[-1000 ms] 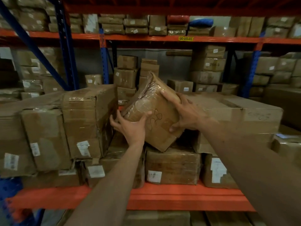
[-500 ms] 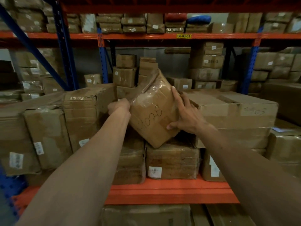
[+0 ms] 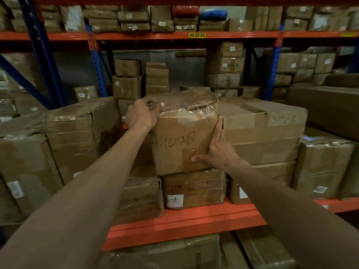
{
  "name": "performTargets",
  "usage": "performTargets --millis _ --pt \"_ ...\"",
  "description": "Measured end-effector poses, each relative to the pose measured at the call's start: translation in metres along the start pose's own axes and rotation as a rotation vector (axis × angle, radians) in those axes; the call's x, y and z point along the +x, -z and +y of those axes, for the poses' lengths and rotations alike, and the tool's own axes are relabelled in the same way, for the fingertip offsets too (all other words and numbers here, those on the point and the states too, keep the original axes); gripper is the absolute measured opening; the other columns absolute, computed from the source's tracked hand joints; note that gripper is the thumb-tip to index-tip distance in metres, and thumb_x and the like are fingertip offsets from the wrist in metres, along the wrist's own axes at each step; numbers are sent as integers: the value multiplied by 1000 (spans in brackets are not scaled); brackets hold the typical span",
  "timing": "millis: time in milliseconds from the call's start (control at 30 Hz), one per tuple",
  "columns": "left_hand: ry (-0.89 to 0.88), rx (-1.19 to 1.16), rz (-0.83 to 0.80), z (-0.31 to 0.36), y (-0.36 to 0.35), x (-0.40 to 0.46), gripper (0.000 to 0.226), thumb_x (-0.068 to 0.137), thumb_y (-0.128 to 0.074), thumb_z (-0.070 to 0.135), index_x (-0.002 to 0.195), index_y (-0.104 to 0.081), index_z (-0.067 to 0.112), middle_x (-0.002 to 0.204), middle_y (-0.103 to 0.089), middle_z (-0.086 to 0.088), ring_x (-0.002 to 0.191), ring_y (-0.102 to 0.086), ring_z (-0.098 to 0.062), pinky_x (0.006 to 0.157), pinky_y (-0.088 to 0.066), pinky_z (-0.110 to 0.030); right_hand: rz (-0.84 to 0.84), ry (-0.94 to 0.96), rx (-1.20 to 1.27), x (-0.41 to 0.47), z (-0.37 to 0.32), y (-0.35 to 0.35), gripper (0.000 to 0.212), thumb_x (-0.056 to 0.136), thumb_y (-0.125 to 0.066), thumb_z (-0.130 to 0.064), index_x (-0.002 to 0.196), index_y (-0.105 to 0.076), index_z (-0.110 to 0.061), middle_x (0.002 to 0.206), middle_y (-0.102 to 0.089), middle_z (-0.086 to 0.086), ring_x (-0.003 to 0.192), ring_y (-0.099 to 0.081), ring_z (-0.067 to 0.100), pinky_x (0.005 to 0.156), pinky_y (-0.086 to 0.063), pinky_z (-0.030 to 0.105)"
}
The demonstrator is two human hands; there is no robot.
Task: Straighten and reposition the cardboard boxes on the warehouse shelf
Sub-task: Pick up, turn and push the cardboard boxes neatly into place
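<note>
Two hands are on one carton, and the rest of the rack sets the terms. My orange shelf beam (image 3: 194, 220) carries brown boxes on both sides: a big taped box (image 3: 262, 131) stands just right of my carton, and a battered tall box (image 3: 77, 136) stands to the left, apart from it across a gap.

My marked box (image 3: 184, 140) sits on top of a lower labelled box (image 3: 194, 189), between those two neighbours, its front face toward me and nearly upright. To finish this step well, I judge I should push it back until its front lines up with the box beneath, keep its right side snug against the big taped box, and press evenly so it does not twist or slip off the lower one.

My left hand (image 3: 141, 115) curls over the top left corner, fingers gripping the edge there. My right hand (image 3: 217, 150) lies flat with fingers straight along the right front edge and the thumb spread across the face, pressing rather than grasping.

Up close, the carton is plain brown card, dented, with handwritten digits on the front and crinkled clear wrap bunched over its top.
</note>
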State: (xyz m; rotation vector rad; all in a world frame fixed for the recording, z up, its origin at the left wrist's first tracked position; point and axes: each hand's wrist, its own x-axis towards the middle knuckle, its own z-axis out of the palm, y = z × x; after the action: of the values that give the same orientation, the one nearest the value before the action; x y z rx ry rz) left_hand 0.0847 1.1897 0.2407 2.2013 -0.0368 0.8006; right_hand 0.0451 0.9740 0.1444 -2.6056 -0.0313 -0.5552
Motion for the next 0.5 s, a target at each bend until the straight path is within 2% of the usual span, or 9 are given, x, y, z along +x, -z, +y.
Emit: performTargets --millis 33,100,133,167,233,300,367,400,500 --pt "-28 3 -37 2 -4 3 49 92 -61 53 132 -60 26 128 -64 -5 119 -57 -28 93 -46 -37 6 -34 -59 -3 -1 -3 158 60 -85 -64 145 40 -17 163 -4 19 128 -51 40 106 -42 55" --pt "-1 -69 -133 2 -7 12 51 92 -61 52 135 -55 25 134 -59 -5 123 -53 -27 99 -47 -42 55 -72 -219 -4 -1 3 154 59 -75 -79 148 31 -11 148 -42 20 96 -65 29 83 -55 44" --pt "21 -112 -191 -1 -8 16 55 92 -61 54 138 -51 26 138 -56 -4 126 -51 -27 102 -46 -45 104 -42 -286 -3 -1 10 148 60 -71 -83 151 21 -11 135 -54 16 82 -64 24 72 -52 37" --pt "19 -132 -251 -4 -9 20 62 90 -61 58 142 -46 27 142 -52 -4 129 -48 -27 104 -45 -46 173 28 -321 -1 1 18 141 61 -69 -83 153 9 -12 130 -55 14 81 -62 23 69 -50 35" --pt "-50 -121 -384 -10 -7 19 87 77 -65 72 148 -35 31 149 -44 -3 134 -44 -28 107 -42 -49 316 238 -361 7 4 38 129 62 -75 -76 155 -4 -20 140 -41 20 108 -57 34 83 -52 44" --pt "-151 -43 -491 -17 -3 14 117 55 -78 76 151 -24 38 157 -29 -6 140 -35 -31 113 -35 -52 328 366 -395 24 3 59 135 56 -83 -71 155 0 -32 155 -15 20 137 -30 45 107 -36 58" --pt "-286 120 -560 -24 -1 13 129 45 -90 62 151 -18 43 163 -5 -10 149 -10 -35 118 -19 -53 137 358 -381 42 -4 75 142 51 -85 -70 153 9 -44 162 10 8 149 3 41 115 -12 61" --pt "-320 175 -569 -26 0 13 131 46 -94 52 151 -17 44 164 2 -11 150 -1 -35 118 -13 -53 24 356 -426 52 -6 79 143 50 -87 -69 152 12 -47 163 15 4 149 13 38 115 -5 61" --pt "-318 208 -528 -24 -4 13 129 48 -97 38 151 -19 41 163 -2 -10 148 -8 -35 118 -17 -51 -137 373 -603 72 -5 78 145 50 -91 -60 155 9 -44 165 2 0 149 16 33 116 -4 62"
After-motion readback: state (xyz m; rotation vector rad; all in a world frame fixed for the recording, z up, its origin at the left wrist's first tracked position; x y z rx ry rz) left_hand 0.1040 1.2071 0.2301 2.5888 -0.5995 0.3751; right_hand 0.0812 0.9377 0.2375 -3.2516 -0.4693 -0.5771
